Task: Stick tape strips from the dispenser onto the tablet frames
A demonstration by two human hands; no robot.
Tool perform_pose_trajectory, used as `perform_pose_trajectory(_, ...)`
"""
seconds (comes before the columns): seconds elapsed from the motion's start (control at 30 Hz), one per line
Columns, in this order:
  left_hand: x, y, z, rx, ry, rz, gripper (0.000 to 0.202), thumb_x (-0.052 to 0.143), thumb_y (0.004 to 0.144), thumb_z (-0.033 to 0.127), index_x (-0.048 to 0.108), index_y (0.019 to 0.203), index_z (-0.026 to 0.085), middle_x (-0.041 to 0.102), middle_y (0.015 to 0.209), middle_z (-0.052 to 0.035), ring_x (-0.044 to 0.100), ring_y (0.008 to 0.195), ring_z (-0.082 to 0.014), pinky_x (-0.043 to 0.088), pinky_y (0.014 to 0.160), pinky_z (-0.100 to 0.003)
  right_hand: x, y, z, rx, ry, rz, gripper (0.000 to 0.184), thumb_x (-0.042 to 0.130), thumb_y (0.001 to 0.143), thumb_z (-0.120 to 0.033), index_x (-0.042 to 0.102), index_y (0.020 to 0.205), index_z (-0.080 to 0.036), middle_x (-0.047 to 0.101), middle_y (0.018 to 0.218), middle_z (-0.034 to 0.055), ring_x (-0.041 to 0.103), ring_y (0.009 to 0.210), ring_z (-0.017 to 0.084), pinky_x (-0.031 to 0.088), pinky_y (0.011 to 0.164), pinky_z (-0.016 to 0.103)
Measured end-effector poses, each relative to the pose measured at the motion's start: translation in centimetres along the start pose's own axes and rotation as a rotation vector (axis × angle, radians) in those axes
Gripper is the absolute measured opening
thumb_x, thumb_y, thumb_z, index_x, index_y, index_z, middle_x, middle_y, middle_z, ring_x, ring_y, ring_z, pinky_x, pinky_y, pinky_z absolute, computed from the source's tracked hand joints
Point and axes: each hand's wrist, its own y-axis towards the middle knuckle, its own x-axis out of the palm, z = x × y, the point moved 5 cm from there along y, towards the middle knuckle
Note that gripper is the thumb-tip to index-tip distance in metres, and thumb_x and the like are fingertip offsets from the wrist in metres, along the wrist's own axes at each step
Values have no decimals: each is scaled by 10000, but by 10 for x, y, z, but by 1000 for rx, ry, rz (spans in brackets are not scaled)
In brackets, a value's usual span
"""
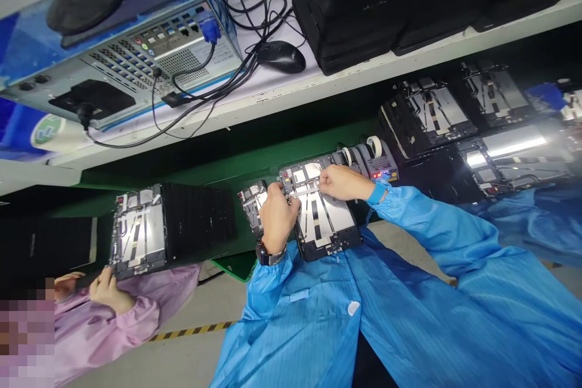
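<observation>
head view: an opened tablet housing lies on the green bench, near the person. black frame, bare metal inner plate with dark strips and pale labels, small boards at the far end. left hand, with wristwatch, is clamped on the housing's far-left corner. right hand, with blue wrist strap, lies on the plate, fingers curled toward the left hand, close beside it; any grip cannot be confirmed. a second housing sits just left, partly behind the left hand. a tape dispenser stands just beyond. further left, a co-worker's hand in a pink sleeve holds a third housing.
</observation>
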Motion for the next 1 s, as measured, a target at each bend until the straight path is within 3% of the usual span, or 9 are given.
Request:
perform_pose_trajectory(0.23,3,2,-2,-29,-66,17,371,549,940,311,504,1292,202,727,1124,-127,717,1031,-335,532,835,-426,-9,0,-5,-15,-82,8,194,605,888,-284,763,808,-207,779,857,63,693,789,195,404,652,262)
perform_pose_trajectory(0.43,8,2,-10,-19,-234,17,356,551,944,315,480,1280,220,701,1137,-98,701,1063,-282,532,885,-405,-7,0,-5,-22,-141,8,210,596,916,-288,780,853,-209,785,910,72,707,865,217,418,694,275)
perform_pose_trajectory(0.8,11,1,-11,-21,-263,31,365,546,939,301,467,1283,213,693,1145,-101,691,1061,-288,525,878,-413,0,-4,-8,-15,-237,31,211,565,944,-287,753,924,-192,772,941,94,699,866,233,384,680,291)
perform_pose_trajectory(1.0,14,2,-17,-18,-321,33,345,556,946,310,476,1267,213,673,1134,-96,678,1059,-268,533,903,-411,-4,-8,-3,13,-331,44,348,577,996,-468,745,991,-164,764,969,150,712,923,282,405,719,315)
